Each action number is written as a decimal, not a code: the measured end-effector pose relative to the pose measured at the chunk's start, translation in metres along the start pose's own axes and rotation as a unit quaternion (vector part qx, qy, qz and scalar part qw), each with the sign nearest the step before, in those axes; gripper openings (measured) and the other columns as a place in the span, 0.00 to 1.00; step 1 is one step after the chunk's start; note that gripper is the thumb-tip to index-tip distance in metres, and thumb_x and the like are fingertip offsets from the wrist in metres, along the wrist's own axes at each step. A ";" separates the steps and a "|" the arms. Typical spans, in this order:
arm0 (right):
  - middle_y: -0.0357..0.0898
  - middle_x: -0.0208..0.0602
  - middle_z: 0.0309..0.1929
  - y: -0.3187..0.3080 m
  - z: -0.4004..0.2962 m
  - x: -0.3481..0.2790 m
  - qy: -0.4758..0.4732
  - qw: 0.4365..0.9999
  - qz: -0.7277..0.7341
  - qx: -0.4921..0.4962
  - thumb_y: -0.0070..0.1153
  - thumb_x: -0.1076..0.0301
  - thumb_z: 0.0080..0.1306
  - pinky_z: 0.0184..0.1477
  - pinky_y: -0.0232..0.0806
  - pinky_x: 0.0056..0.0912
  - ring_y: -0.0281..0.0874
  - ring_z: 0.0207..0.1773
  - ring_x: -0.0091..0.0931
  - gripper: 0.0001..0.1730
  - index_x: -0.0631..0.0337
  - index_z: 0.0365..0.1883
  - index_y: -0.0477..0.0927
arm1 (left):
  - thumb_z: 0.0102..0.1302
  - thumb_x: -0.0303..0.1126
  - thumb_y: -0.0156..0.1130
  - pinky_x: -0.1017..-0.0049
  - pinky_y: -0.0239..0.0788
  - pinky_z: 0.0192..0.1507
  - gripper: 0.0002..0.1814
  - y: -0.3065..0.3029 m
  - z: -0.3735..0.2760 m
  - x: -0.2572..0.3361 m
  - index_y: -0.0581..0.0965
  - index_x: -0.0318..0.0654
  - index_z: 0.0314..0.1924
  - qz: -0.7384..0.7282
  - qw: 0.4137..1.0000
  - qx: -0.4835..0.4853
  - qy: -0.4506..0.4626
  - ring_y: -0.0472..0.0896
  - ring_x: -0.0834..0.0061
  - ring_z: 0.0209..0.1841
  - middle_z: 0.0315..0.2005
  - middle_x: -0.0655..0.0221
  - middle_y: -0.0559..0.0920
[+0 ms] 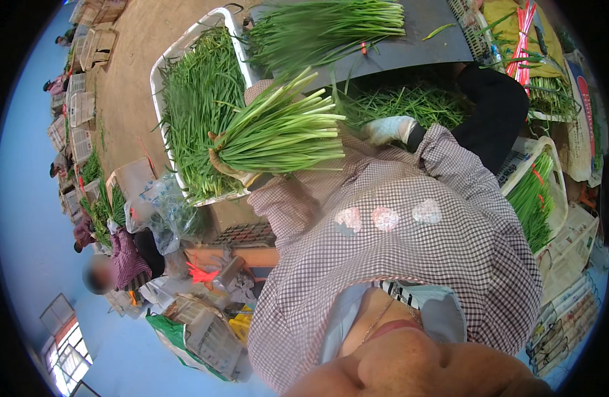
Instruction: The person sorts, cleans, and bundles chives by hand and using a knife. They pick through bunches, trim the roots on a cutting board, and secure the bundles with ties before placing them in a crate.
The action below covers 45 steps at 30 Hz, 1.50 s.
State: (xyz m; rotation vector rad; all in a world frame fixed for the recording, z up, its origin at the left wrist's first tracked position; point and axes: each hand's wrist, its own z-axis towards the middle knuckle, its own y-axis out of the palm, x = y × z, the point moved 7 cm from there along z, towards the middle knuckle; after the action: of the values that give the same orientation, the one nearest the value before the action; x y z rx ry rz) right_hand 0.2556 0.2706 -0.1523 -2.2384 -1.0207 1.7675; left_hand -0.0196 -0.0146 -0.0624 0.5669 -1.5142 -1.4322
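My left hand (230, 166), in a worn, soiled glove, is closed around a bunch of garlic chives (284, 131). The pale cut ends fan out to the right, above my checked smock. My right hand (391, 130), in a whitish-blue glove, is low beside my lap, near loose green leaves (408, 104); its fingers are blurred and partly hidden, so I cannot tell whether it holds anything. Ahead, a large pile of chives (329, 30) lies on a grey board (433, 47), with a small red tie (363, 48) at its near edge.
A white plastic crate (158, 94) full of chives stands at left. At right are red-and-white ties (521, 44) on a yellow sack (503, 20) and a crate (560, 183) of tied bundles. Plastic bags (173, 213) lie at left; co-workers (128, 255) sit beyond among crates.
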 end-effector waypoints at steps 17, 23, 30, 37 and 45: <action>0.76 0.34 0.64 -0.174 -0.041 -0.186 -0.154 0.805 0.100 0.564 0.64 0.51 0.67 0.67 0.65 0.37 0.73 0.64 0.33 0.24 0.56 0.55 0.81 | 0.72 0.39 0.53 0.50 0.81 0.51 0.25 0.059 0.005 -0.006 0.68 0.41 0.67 0.025 0.999 0.010 0.047 0.85 0.63 0.49 0.43 0.61 0.86; 0.81 0.35 0.41 -0.158 -0.004 -0.222 -0.189 0.858 -0.126 0.461 0.68 0.58 0.60 0.55 0.68 0.44 0.78 0.50 0.37 0.16 0.55 0.44 0.84 | 0.72 0.40 0.52 0.51 0.82 0.49 0.25 0.094 0.015 -0.024 0.68 0.39 0.66 0.055 0.997 -0.060 0.004 0.84 0.57 0.52 0.48 0.55 0.84; 0.79 0.30 0.36 -0.118 -0.042 -0.245 -0.277 0.817 -0.207 0.462 0.64 0.62 0.62 0.53 0.67 0.46 0.78 0.46 0.35 0.11 0.52 0.41 0.84 | 0.71 0.35 0.55 0.66 0.72 0.53 0.23 0.093 0.006 -0.033 0.69 0.32 0.63 -0.081 0.994 0.036 0.062 0.75 0.73 0.41 0.32 0.72 0.74; 0.84 0.40 0.42 -0.128 -0.065 -0.120 -0.053 0.793 0.315 0.519 0.59 0.66 0.72 0.51 0.73 0.34 0.82 0.45 0.30 0.10 0.59 0.47 0.84 | 0.69 0.31 0.56 0.78 0.68 0.41 0.25 0.067 0.003 -0.032 0.68 0.26 0.64 -0.203 0.977 -0.025 0.060 0.70 0.82 0.34 0.29 0.75 0.71; 0.81 0.33 0.59 -0.178 -0.029 -0.209 -0.202 0.862 -0.107 0.452 0.62 0.56 0.67 0.69 0.62 0.42 0.77 0.61 0.34 0.22 0.49 0.59 0.81 | 0.68 0.30 0.59 0.79 0.68 0.40 0.27 0.093 0.012 -0.035 0.67 0.24 0.64 -0.196 0.974 -0.044 0.101 0.69 0.81 0.32 0.28 0.76 0.71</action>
State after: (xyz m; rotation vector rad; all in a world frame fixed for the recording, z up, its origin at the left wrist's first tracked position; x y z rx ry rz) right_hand 0.1851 0.2989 0.1128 -1.1696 -0.3000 2.0387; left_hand 0.0106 0.0407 0.0158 0.9662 -1.2138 -1.6716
